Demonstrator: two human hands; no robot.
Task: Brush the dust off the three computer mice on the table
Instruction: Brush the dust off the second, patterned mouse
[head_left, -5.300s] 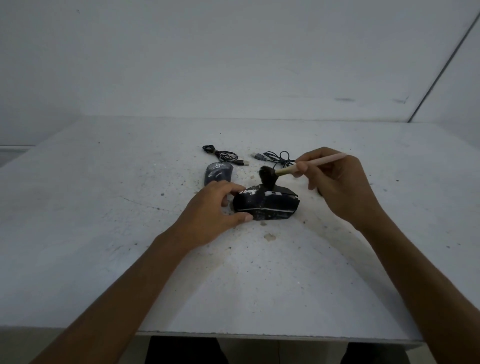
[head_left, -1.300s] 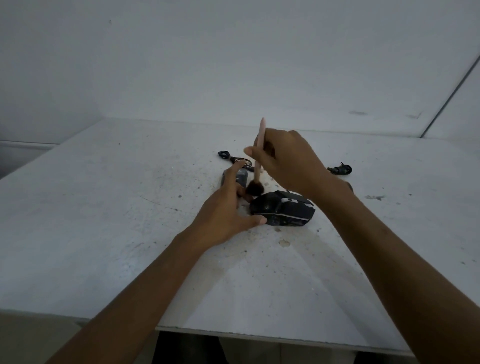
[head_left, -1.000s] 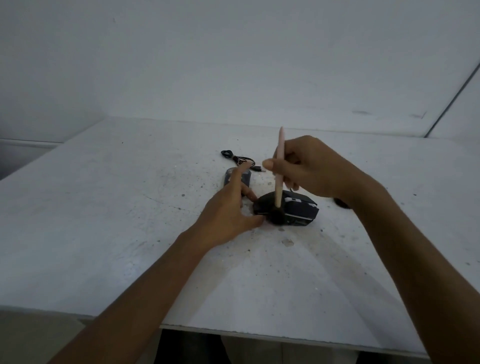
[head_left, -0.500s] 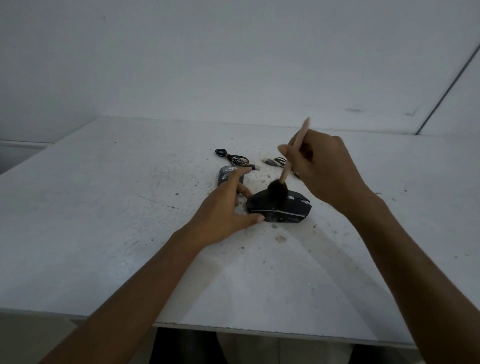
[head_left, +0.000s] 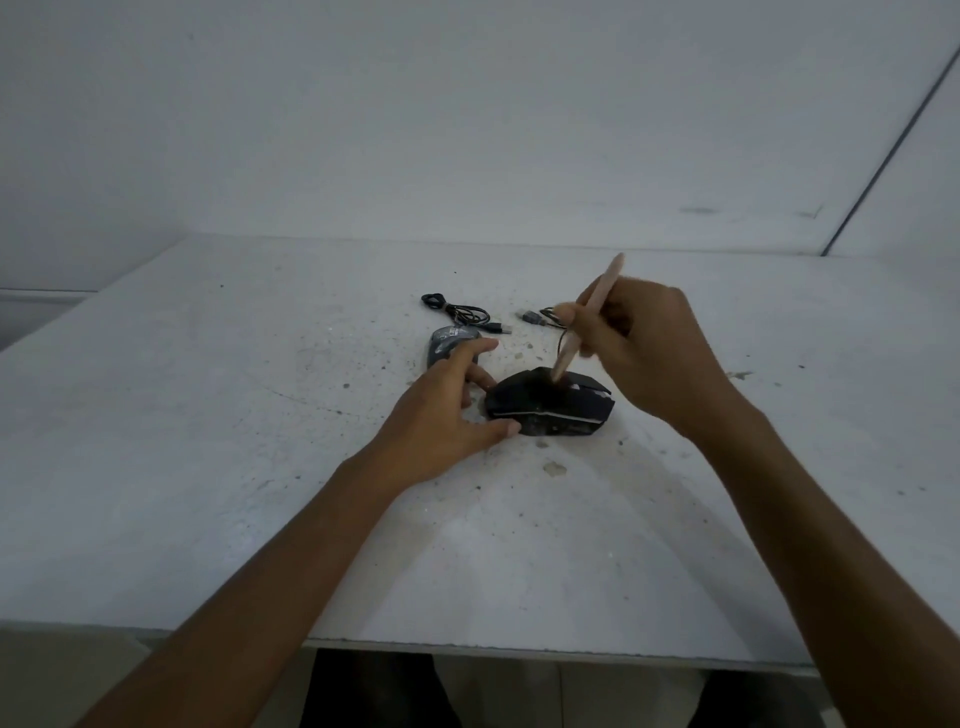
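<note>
Near the middle of the tabletop (head_left: 208, 467) a black mouse (head_left: 550, 410) is set on its base, its long side turned to the near edge and a pale line drawn along its flank. It is steadied from the left by the left hand (head_left: 441, 415): the thumb is pressed to the near left corner of the mouse, while the other fingers (head_left: 478, 349) are spread, the forefinger stretched toward the far side. A brush (head_left: 587, 317) with a pale handle is pinched in the curled fingers of the right hand (head_left: 649, 353), the handle tilted up and to the right and the lower end brought down onto the top of the black mouse; the dark bristles can hardly be told from the dark shell. Pale marks on that shell are too small to be read. A grey mouse (head_left: 447, 343) is seen just beyond the left hand, partly covered by the forefinger. Farther back a coiled cable (head_left: 462, 313) is laid, its plug pointed right, and a second cable (head_left: 535, 317) is partly hidden behind the right hand. The pale tabletop is speckled with dark grit and scratches, and a small light chip (head_left: 555, 469) lies near the black mouse. A plain grey wall (head_left: 467, 130) is seen behind, crossed at the right by a thin dark slanted line (head_left: 883, 130).
</note>
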